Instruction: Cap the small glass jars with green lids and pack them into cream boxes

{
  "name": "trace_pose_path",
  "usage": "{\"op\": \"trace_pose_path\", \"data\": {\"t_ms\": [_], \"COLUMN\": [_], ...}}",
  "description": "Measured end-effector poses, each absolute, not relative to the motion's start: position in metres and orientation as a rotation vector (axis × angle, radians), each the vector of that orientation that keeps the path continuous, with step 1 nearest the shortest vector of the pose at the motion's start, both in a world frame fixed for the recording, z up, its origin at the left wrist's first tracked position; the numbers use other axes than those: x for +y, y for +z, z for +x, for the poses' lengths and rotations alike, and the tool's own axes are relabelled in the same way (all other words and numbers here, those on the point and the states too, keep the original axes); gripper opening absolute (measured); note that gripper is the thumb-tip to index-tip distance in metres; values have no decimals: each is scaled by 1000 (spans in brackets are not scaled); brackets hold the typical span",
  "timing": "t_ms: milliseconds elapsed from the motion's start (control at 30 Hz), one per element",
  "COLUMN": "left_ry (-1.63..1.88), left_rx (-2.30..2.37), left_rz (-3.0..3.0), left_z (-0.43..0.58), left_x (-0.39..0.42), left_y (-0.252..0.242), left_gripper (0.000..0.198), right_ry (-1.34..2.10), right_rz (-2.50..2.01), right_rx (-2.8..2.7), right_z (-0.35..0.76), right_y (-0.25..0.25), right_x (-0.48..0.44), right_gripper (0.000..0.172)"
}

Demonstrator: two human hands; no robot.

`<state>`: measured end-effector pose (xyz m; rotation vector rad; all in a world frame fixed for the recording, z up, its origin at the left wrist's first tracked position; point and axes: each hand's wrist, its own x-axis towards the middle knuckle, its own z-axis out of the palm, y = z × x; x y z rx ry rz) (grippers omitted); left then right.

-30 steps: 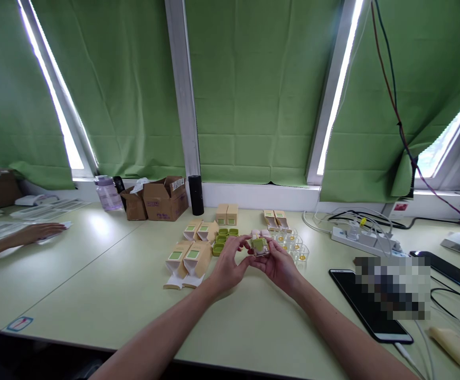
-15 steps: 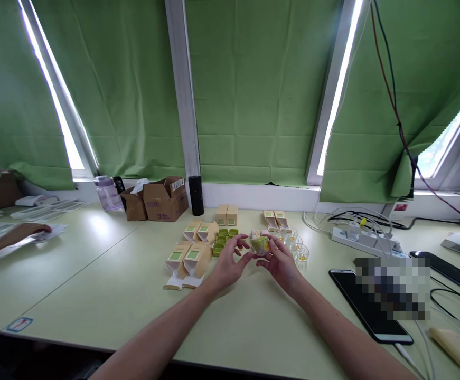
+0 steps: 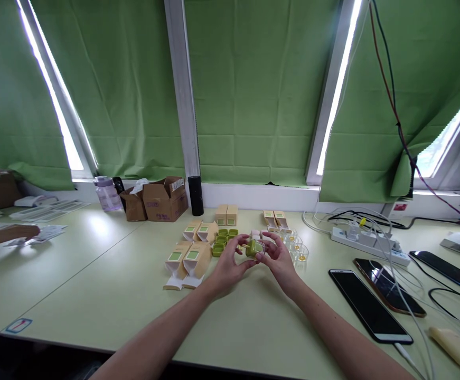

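Above the table, in the middle of the head view, a small green cup [image 3: 253,248] with a clear part on its right side is held between my hands. My left hand [image 3: 230,265] pinches it from the left with thumb and fingertips. From the right, my right hand [image 3: 280,263] grips it with curled fingers. Just behind it is a small pale pink thing [image 3: 255,234], partly hidden. Several green square cups [image 3: 219,248] stand left of my hands. Several clear glass cups [image 3: 301,254] with yellow in their bottoms stand to the right.
Open cardboard boxes with green labels [image 3: 198,258] lie to the left, and more small boxes [image 3: 226,215] stand behind. Phones [image 3: 368,303], cables and a power strip [image 3: 368,244] occupy the right side. Another person's hand [image 3: 26,232] is over papers at far left.
The green cup has turned and tilted between my hands and shifted slightly left. My left fingers have closed in on it. The other person's hand has moved a little left.
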<state>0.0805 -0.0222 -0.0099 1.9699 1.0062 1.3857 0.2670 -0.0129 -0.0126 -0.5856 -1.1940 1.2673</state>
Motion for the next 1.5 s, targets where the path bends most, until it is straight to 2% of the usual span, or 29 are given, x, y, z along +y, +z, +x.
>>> {"op": "trace_pose_path", "data": {"t_ms": [167, 300, 533, 600, 867, 1167, 1500], "left_ry": [1401, 1391, 1274, 1204, 1081, 1068, 967], "left_rx": [1051, 1043, 1177, 1209, 1211, 1188, 1203], "left_rz": [2050, 2143, 2303, 2332, 2472, 2523, 2607], "left_z": [79, 75, 71, 71, 71, 72, 74], "left_x": [-20, -19, -23, -25, -27, -29, -29], "left_y": [-13, -12, -8, -7, -8, -5, -5], "left_gripper": [42, 40, 39, 37, 36, 32, 39], "right_ry": [1327, 1312, 684, 489, -118, -136, -93], "right_rz": [-574, -640, -954, -1078, -1668, -1770, -1857], "right_rx": [-1206, -1219, -1303, -1409, -1912, -2166, -2242], "right_z": [268, 271, 291, 299, 309, 295, 285], "right_y": [-14, -15, -20, -21, -7, 1, 1], "right_x": [-13, -11, 3, 11, 48, 102, 131], "right_gripper": [71, 64, 24, 19, 42, 38, 44]}}
